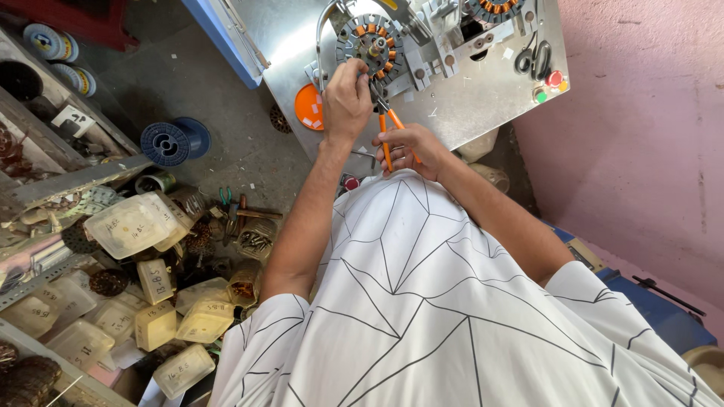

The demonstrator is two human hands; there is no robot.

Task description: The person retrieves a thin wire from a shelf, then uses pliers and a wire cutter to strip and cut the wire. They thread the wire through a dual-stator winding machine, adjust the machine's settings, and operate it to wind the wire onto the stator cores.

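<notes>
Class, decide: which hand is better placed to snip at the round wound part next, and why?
Probably the right hand: it grips the orange-handled cutters, tips toward the round wound part. The left hand is steadying that part.

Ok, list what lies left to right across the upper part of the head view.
Blue wire spool → orange disc → left hand on the round stator → right hand with orange-handled pliers → black scissors → pink wall.

Bench plate (483, 105): bare metal, brushed, glossy. Plier handles (388, 132): smooth orange plastic. Boxes (128, 224): translucent matt plastic. Wall (641, 151): rough pink plaster.
</notes>
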